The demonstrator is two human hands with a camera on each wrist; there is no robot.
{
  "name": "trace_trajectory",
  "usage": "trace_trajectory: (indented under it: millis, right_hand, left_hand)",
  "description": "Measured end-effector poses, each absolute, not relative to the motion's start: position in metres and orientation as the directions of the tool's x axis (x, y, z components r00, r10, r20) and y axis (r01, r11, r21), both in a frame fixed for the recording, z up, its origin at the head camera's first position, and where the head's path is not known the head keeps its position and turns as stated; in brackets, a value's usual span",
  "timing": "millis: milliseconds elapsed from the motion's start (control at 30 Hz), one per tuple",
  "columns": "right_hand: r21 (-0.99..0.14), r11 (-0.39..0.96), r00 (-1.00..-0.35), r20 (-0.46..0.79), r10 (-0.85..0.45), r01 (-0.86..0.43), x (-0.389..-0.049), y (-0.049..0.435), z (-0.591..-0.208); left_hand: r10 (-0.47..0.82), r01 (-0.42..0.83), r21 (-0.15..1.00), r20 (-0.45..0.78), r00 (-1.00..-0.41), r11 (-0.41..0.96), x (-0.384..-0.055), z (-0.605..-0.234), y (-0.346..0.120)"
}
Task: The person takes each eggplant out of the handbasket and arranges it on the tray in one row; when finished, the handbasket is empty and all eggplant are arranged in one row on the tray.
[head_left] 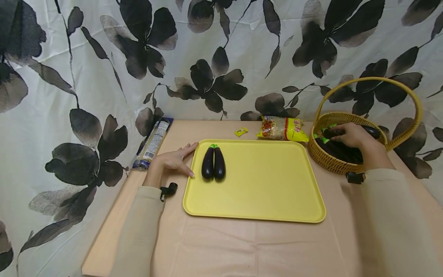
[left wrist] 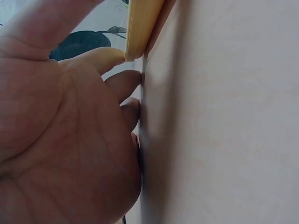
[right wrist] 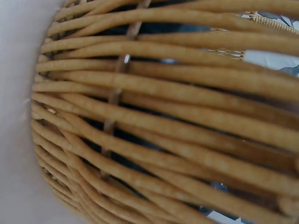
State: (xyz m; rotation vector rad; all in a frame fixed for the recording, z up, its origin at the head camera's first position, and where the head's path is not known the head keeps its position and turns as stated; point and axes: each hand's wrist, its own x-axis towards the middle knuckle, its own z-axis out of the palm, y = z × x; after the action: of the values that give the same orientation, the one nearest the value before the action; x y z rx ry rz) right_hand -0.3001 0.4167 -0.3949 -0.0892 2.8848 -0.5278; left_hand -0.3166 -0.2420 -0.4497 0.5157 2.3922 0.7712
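Observation:
Two eggplants [head_left: 213, 163] lie side by side near the left end of a yellow tray [head_left: 270, 184], green stems pointing away from me. My left hand [head_left: 174, 159] rests at the tray's left edge with fingers spread; in the left wrist view the hand [left wrist: 70, 121] touches the tray's rim [left wrist: 140, 28]. At the right, my right hand [head_left: 354, 136] reaches into a wicker basket [head_left: 332, 163] and grips an eggplant [head_left: 372, 132] lying on top of other eggplants [head_left: 340, 152]. The basket wall [right wrist: 163, 112] fills the right wrist view and hides the fingers there.
A yellow bag with a clear window [head_left: 283, 129] and a small yellow packet [head_left: 241, 132] lie behind the tray. A long blue-and-clear package [head_left: 152, 144] lies at the table's left edge. The basket's tall handle [head_left: 417, 111] arches over it. A floral curtain [head_left: 207, 57] hangs behind.

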Motion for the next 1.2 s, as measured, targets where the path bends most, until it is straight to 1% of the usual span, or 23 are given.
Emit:
trace_trajectory:
  millis: [433,800,1033,1200]
  right_hand:
    - [-0.338,0.940,-0.962,-0.237,-0.136,-0.050,-0.294,0.421,-0.387]
    - [-0.377,0.924,-0.957,-0.239,-0.162,-0.062,-0.290,0.422,-0.389]
    - [-0.426,0.904,-0.972,-0.189,-0.136,-0.043,-0.277,0.419,-0.386]
    - [-0.508,0.861,-0.991,-0.101,-0.091,-0.028,-0.260,0.409,-0.387]
  left_hand:
    - [0.506,0.177,0.634,-0.386,-0.771,0.753,-0.313,-0.451,-0.243]
    - [0.501,0.176,0.629,-0.386,-0.774,0.757,-0.311,-0.452,-0.241]
    - [0.503,0.183,0.625,-0.383,-0.775,0.759,-0.312,-0.453,-0.241]
    - [0.504,0.189,0.622,-0.381,-0.775,0.760,-0.313,-0.454,-0.241]
